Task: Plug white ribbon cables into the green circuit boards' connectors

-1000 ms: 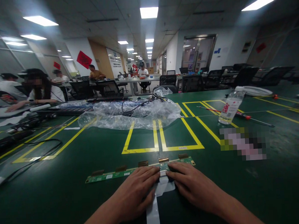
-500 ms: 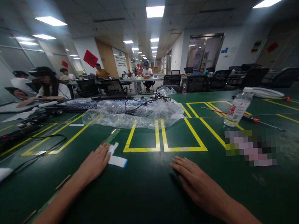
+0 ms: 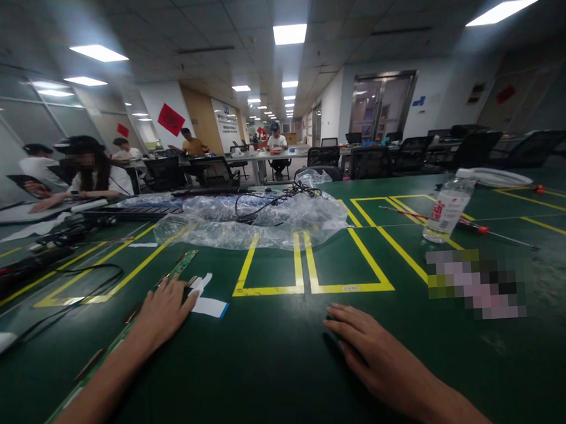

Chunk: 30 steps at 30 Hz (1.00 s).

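Note:
A long, narrow green circuit board (image 3: 183, 264) runs diagonally across the left of the table. My left hand (image 3: 167, 307) lies over it near its far end, fingers curled across the strip and the thumb on its right side. A white flat ribbon cable (image 3: 211, 306) with a blue end sticks out to the right, close to the thumb. Part of the board is hidden under my hand and forearm. My right hand (image 3: 362, 335) rests low over the bare green table to the right, fingers stretched out, with nothing in it.
Crumpled clear plastic wrap (image 3: 264, 219) with black cables lies ahead. On the right are a water bottle (image 3: 448, 208), a red-handled screwdriver (image 3: 481, 230) and a blurred-out item (image 3: 479, 286). Black cable (image 3: 95, 274) and dark gear lie left. A co-worker (image 3: 98, 172) sits at the far left.
My left hand has shifted left and slightly nearer. The circuit board and ribbon cable have moved left with it, and more of the board shows. My right hand has hardly moved.

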Available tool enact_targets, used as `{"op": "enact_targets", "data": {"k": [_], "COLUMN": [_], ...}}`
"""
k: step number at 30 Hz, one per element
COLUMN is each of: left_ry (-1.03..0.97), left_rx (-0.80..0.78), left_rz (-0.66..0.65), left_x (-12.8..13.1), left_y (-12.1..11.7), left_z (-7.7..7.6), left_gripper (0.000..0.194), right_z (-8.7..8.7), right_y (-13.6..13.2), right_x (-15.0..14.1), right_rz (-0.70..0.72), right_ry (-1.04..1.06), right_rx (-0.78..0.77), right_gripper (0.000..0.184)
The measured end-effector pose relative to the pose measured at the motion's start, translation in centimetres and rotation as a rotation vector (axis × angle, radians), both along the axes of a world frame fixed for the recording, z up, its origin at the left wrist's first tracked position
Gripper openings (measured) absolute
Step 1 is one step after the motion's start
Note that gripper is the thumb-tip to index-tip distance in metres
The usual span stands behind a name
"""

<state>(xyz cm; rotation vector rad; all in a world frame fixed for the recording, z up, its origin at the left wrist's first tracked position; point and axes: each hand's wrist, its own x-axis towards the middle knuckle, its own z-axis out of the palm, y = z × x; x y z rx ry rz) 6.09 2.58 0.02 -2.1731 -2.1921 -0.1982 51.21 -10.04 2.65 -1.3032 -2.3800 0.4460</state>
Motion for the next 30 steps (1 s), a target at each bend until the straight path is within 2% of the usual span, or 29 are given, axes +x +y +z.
{"op": "enact_targets", "data": {"k": [3, 5, 7, 9, 10, 12, 13, 15, 17, 19, 21, 24, 27, 30], "left_ry": [0.000, -0.022, -0.079, -0.163, -0.201, -0.289, -0.368, -0.672, -1.001, -1.248, -1.482, -1.875, -1.964, -1.944], "left_rx": [-0.052, -0.071, -0.081, -0.116, -0.154, -0.250, -0.301, -0.416, -0.508, -0.582, -0.652, -0.740, -0.751, -0.744], "left_rz": [-0.159, -0.321, -0.527, -0.714, -0.791, -0.882, -0.886, -0.832, -0.766, -0.749, -0.733, -0.621, -0.531, -0.510], "left_x": [2.5, 5.5, 9.1, 12.6, 14.0, 15.9, 16.4, 16.4, 15.9, 15.4, 15.2, 15.1, 15.0, 14.9], "left_y": [-1.0, -2.5, -4.8, -7.5, -8.7, -10.6, -11.1, -11.5, -11.1, -10.4, -9.8, -9.5, -9.5, -9.4], "left_z": [0.5, 0.6, 0.8, 1.3, 1.6, 2.4, 2.7, 3.1, 3.1, 3.1, 3.2, 3.6, 4.1, 4.1], "left_gripper": [0.062, 0.058, 0.055, 0.053, 0.053, 0.053, 0.054, 0.055, 0.058, 0.069, 0.079, 0.081, 0.082, 0.082], "right_z": [0.1, 0.4, 0.7, 1.1, 1.2, 1.4, 1.5, 1.6, 1.6, 1.6, 1.6, 1.4, 1.4, 1.4], "right_y": [0.0, 0.1, 0.4, 0.7, 0.8, 1.1, 1.1, 1.2, 1.2, 1.2, 1.2, 1.2, 1.2, 1.1], "right_x": [0.0, -0.1, -0.3, -0.4, -0.3, -0.1, 0.0, 0.4, 0.7, 0.8, 0.7, 0.7, 0.8, 0.9], "right_rz": [-0.022, -0.053, -0.072, -0.049, -0.030, 0.014, 0.037, 0.102, 0.168, 0.208, 0.193, 0.113, 0.077, 0.126], "right_ry": [0.109, 0.287, 0.553, 0.774, 0.835, 0.890, 0.914, 0.985, 1.071, 1.118, 1.095, 0.938, 0.818, 0.950], "right_rx": [-0.044, -0.146, -0.295, -0.423, -0.463, -0.507, -0.514, -0.534, -0.563, -0.582, -0.569, -0.506, -0.479, -0.546], "right_gripper": [0.041, 0.041, 0.052, 0.073, 0.079, 0.078, 0.076, 0.072, 0.071, 0.072, 0.072, 0.069, 0.065, 0.066]}}
